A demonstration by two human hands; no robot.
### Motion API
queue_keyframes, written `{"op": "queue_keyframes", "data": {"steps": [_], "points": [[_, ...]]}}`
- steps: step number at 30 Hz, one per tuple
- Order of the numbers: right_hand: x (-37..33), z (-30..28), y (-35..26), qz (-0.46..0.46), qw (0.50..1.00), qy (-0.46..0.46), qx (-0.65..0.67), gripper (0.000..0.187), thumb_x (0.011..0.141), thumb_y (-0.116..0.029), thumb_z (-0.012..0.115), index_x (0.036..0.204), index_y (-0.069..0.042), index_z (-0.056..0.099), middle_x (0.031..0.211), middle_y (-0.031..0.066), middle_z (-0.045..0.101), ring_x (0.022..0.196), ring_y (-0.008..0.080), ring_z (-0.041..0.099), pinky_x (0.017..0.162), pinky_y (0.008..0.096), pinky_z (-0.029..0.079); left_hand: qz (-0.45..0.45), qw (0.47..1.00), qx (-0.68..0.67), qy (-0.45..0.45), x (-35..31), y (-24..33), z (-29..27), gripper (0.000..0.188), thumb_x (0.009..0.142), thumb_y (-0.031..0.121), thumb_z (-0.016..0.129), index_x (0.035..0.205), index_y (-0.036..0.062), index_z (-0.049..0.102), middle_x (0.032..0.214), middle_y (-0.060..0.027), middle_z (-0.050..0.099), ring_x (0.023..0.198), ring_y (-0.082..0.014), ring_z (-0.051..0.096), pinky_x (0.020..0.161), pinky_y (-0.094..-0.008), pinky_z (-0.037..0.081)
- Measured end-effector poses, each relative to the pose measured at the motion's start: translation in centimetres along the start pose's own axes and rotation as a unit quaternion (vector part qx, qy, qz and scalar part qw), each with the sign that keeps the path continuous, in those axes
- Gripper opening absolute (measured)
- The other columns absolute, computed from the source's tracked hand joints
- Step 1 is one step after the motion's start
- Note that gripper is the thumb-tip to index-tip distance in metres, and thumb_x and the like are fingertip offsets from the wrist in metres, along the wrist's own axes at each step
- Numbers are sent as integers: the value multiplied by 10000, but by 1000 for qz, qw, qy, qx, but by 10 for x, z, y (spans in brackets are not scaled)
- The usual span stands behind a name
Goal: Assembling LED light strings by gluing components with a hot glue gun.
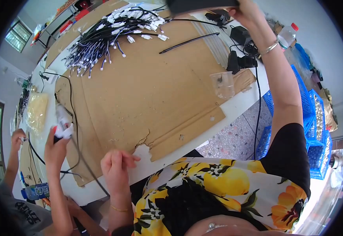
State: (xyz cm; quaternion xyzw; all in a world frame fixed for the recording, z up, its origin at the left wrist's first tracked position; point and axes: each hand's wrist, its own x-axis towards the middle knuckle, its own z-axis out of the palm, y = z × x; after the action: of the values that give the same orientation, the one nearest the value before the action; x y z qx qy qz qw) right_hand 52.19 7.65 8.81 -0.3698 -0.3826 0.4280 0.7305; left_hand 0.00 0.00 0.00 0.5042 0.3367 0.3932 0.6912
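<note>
My right hand reaches to the far edge, its fingers closed on the side of a flat black object; the view cuts off most of that object, so its kind is unclear. Close to my body, my left hand hovers by the near edge of the cardboard sheet. Its fingers are loosely bent and somewhat apart, with nothing visible in them. A big bundle of black cables with white connectors lies at the far left of the cardboard. One thin black rod or cable lies apart, to its right.
A clear plastic cup stands near the right edge, by black adapters and cords. Blue crates stack at right. At left, a co-worker's hand holds a white-and-red item; another hand works near a plastic bag.
</note>
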Motion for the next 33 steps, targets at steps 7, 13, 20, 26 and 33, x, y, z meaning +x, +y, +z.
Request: {"op": "queue_keyframes", "data": {"steps": [7,13,20,26,33], "points": [[55,-101,17,50,962,-53,263,189,870,-239,517,917,-57,536,696,83,557,556,231,532,427,312,412,-5,985,118,129,-25,-13,-2,139,877,85,512,868,-42,569,621,-42,530,626,-127,536,649,-253,458],[68,-67,68,15,901,413,-133,307,905,-196,464,1127,10,416,994,147,532,767,259,577,538,349,554,76,929,359,-41,-28,-14,-7,121,788,-29,561,905,-29,592,755,-54,594,716,-110,567,666,-201,440],[66,-54,77,59,924,349,-147,296,864,-37,434,1159,-28,411,1057,134,506,863,256,570,628,374,554,118,937,322,-69,-32,-12,-5,134,733,-16,596,867,-19,596,759,-67,598,756,-175,564,834,-316,440],[70,-55,82,117,888,351,-273,315,836,6,466,1144,-45,424,1039,130,510,831,236,569,604,334,551,107,946,301,-59,-33,-14,-6,122,735,17,608,853,-12,603,759,-71,609,750,-192,565,885,-361,418],[105,-73,103,151,881,340,-292,259,773,48,466,1019,-31,484,916,99,521,698,203,559,493,300,514,129,935,325,-57,-34,-15,-6,141,697,25,634,833,18,599,754,-70,623,720,-226,599,825,-382,474]]}}
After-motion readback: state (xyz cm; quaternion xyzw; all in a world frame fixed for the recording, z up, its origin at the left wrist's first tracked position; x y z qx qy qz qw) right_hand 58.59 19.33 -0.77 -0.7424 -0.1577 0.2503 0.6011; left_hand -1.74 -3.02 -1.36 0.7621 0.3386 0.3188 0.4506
